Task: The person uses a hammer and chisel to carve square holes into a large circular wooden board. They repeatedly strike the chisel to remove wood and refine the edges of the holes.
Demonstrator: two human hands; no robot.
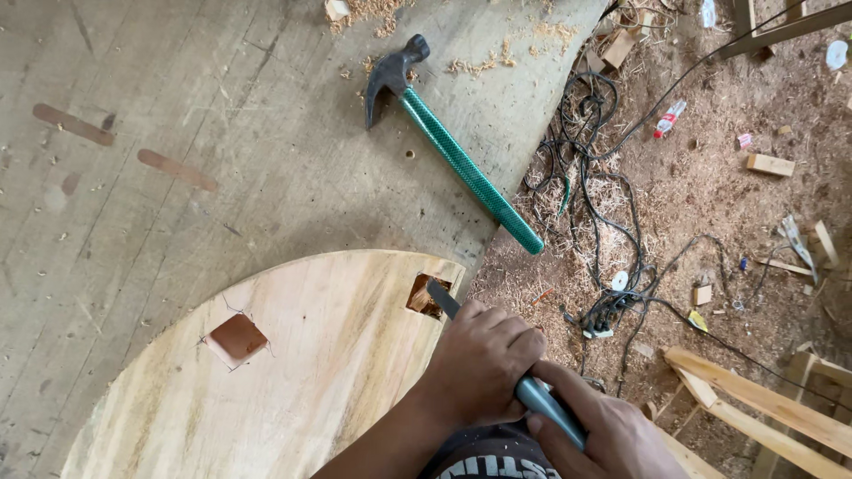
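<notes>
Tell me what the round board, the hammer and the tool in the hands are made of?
The round board looks like pale bare wood: grain streaks show, with no shine. The hammer seems to have a dark metal head and a handle wrapped in green textured grip, maybe rubber or plastic. The chisel, held by the left hand and right hand, has a grey metal blade and a smooth blue-grey handle, probably plastic.

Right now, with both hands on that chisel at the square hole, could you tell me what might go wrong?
1. The chisel works in the mortise right at the edge of the round wooden board; the thin wall there could split out.
2. The hammer has its handle end overhanging the workbench edge; a jolt might drop it.
3. If the blade slips, the left hand and right hand would lurch forward.
</notes>
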